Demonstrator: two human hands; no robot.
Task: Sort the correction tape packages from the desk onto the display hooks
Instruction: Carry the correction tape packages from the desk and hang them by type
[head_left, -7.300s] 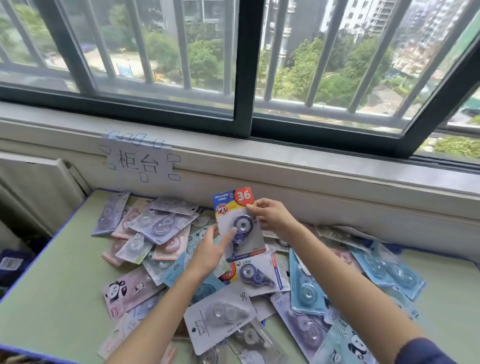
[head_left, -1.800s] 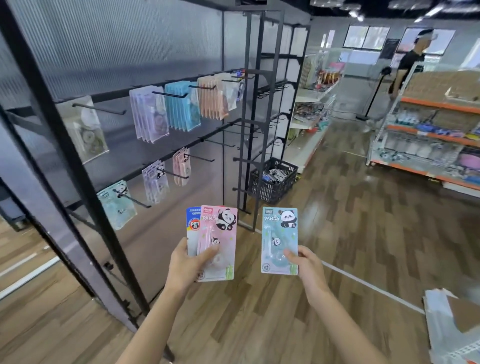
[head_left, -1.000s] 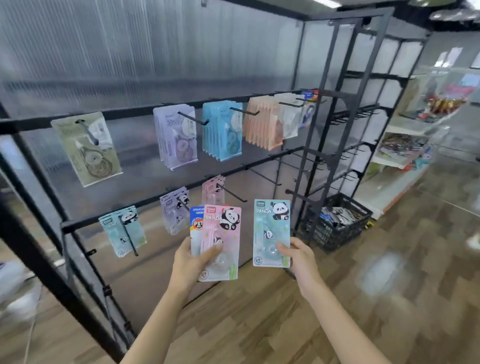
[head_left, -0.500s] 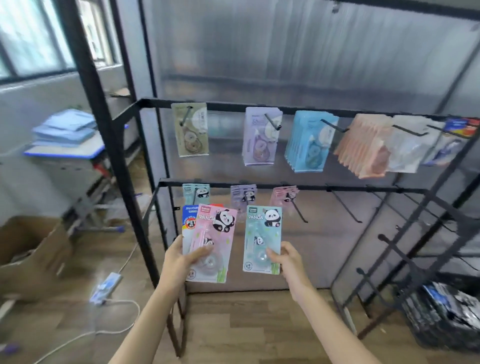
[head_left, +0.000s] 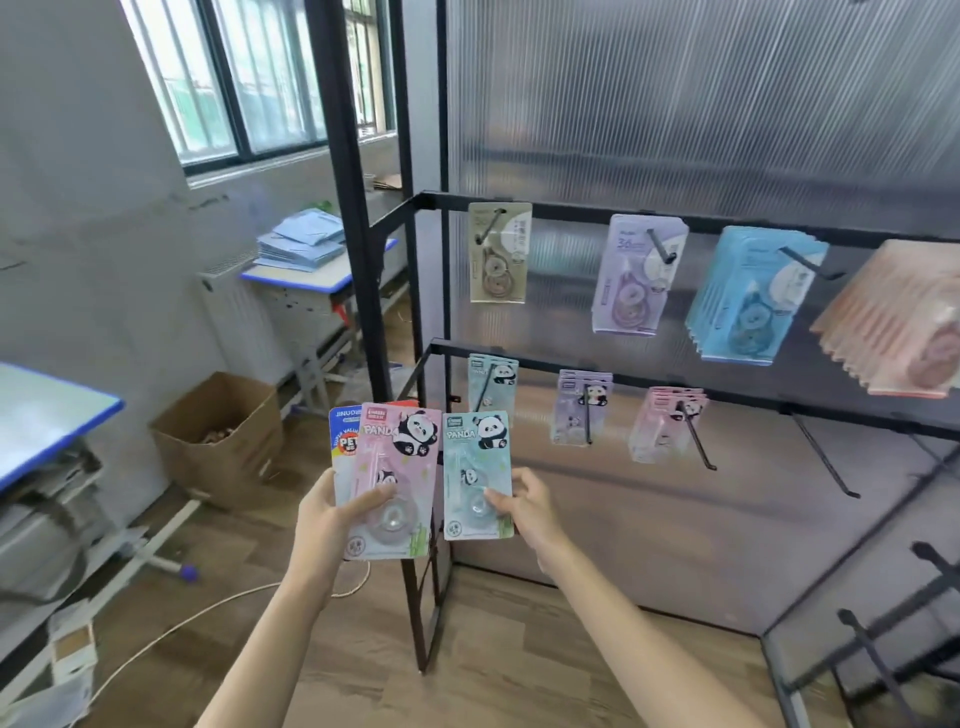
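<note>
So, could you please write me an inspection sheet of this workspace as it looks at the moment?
Surface: black display rack with two rails of hooks; the lower rail's right hooks are bare.
Job's things: left hand holds a pink panda package over a blue package; right hand pinches a teal panda package. Teal panda packs already hang at the lower left.
Clutter: open cardboard box on the floor.
Grippers: both hands hold packages in front of the rack.
Cables: white cord across the floor.
Surroundings: barred window, blue-edged desk with stacked papers.
</note>
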